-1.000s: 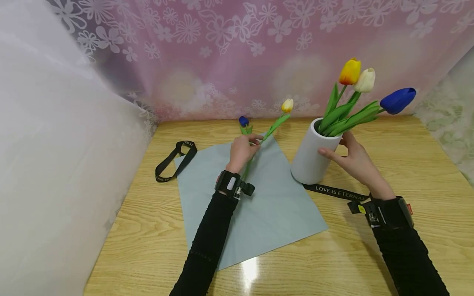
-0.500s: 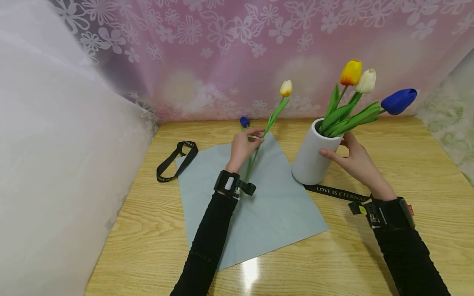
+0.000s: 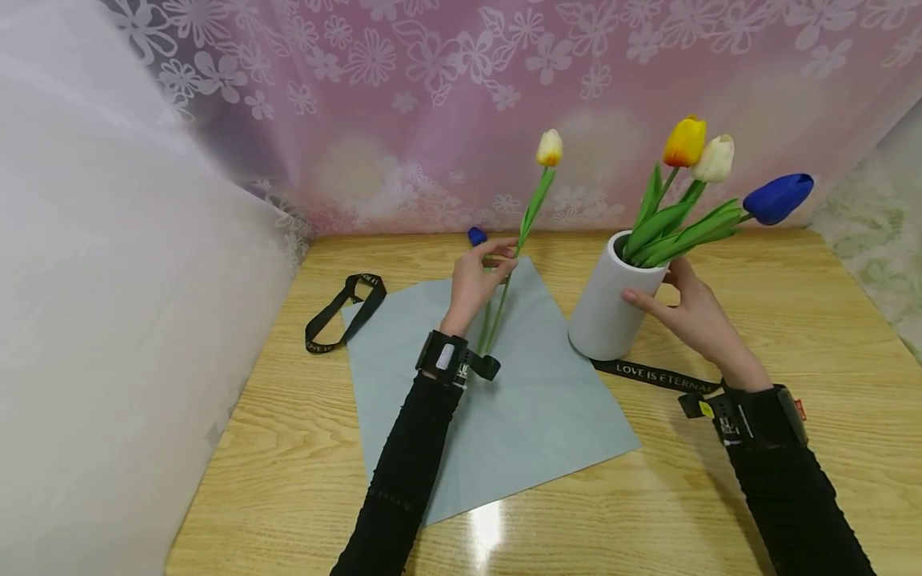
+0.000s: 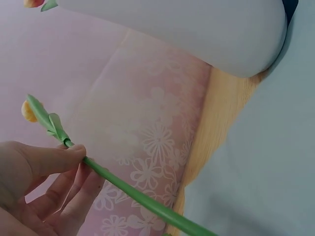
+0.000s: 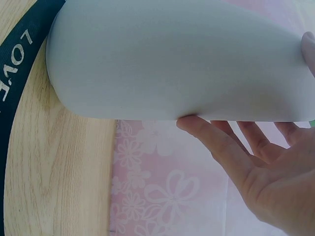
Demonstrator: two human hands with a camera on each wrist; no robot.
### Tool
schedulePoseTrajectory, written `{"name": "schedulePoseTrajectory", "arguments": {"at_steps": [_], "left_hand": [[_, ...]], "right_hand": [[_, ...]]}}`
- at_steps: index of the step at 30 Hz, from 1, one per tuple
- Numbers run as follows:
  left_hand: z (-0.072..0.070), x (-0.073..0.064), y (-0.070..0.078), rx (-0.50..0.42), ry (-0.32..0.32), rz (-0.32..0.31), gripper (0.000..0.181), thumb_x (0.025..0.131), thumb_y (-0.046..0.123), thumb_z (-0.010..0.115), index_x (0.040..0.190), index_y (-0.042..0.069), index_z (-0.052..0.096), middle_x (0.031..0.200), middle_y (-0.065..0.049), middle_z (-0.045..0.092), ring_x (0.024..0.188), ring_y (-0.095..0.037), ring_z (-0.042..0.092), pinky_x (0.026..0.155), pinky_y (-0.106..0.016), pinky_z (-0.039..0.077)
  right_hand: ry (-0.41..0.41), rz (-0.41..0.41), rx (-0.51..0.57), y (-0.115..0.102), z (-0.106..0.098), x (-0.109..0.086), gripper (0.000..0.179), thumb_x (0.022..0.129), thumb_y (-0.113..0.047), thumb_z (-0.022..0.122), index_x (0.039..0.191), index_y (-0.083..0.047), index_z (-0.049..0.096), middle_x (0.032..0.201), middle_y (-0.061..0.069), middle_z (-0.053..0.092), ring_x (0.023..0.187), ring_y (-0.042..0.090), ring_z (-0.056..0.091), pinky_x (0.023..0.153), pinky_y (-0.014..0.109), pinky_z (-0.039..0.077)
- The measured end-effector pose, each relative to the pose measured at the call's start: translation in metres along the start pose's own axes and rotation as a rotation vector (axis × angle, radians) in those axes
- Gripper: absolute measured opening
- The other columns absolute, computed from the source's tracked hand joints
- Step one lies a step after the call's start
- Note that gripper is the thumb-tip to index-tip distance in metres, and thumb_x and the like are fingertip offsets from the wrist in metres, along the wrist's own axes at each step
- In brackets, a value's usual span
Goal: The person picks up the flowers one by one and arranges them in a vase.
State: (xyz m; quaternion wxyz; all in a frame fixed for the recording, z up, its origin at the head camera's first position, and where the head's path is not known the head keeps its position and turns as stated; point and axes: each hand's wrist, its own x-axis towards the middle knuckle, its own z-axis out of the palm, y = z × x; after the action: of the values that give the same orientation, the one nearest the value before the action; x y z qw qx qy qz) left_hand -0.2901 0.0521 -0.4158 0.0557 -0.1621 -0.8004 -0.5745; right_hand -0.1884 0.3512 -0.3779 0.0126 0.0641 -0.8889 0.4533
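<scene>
A white-and-yellow tulip [image 3: 550,149] stands nearly upright over the blue-grey sheet [image 3: 533,408]. My left hand [image 3: 477,282] pinches its green stem [image 4: 142,199] just below the leaves, between thumb and fingers. Behind that hand lies a blue tulip [image 3: 477,236], its stem partly hidden. At right, my right hand [image 3: 691,316] holds the white vase [image 3: 608,308] near the rim, thumb in front and fingers going behind it. The vase leans a little to the right in the head view. In it are a yellow-red tulip [image 3: 685,142], a cream tulip [image 3: 715,158] and a blue tulip [image 3: 778,198].
A black ribbon [image 3: 648,374] with white lettering runs from under the vase toward the right wrist. Another black ribbon [image 3: 327,324] lies looped left of the sheet. All rest on the wooden table [image 3: 274,432], with a pink floral curtain [image 3: 432,144] behind.
My left hand has raised the white-and-yellow tulip from a slanted position to nearly upright, its bloom moving up and slightly left. The right hand and vase have stayed in place.
</scene>
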Motion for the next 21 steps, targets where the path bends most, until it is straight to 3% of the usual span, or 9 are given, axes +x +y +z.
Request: {"name": "schedulePoseTrajectory", "arguments": {"at_steps": [11, 21], "left_hand": [[-0.001, -0.002, 0.010, -0.065, 0.004, 0.049, 0.034, 0.096, 0.011, 0.072, 0.130, 0.009, 0.069, 0.112, -0.013, 0.071, 0.099, -0.029, 0.072, 0.073, -0.025, 0.061], [0.001, -0.003, 0.020, -0.141, 0.035, 0.123, 0.035, 0.095, 0.003, 0.071, 0.130, 0.004, 0.068, 0.114, -0.017, 0.070, 0.097, -0.033, 0.072, 0.072, -0.027, 0.061]], "right_hand": [[-0.002, -0.011, 0.010, -0.001, 0.000, 0.000, 0.085, 0.099, -0.031, 0.068, 0.163, -0.016, 0.013, 0.159, 0.025, 0.030, 0.137, 0.051, 0.034, 0.103, 0.077, 0.031], [-0.002, -0.012, 0.014, -0.001, 0.000, 0.000, 0.085, 0.099, -0.030, 0.068, 0.163, -0.016, 0.013, 0.158, 0.025, 0.030, 0.137, 0.051, 0.035, 0.102, 0.077, 0.030]]}}
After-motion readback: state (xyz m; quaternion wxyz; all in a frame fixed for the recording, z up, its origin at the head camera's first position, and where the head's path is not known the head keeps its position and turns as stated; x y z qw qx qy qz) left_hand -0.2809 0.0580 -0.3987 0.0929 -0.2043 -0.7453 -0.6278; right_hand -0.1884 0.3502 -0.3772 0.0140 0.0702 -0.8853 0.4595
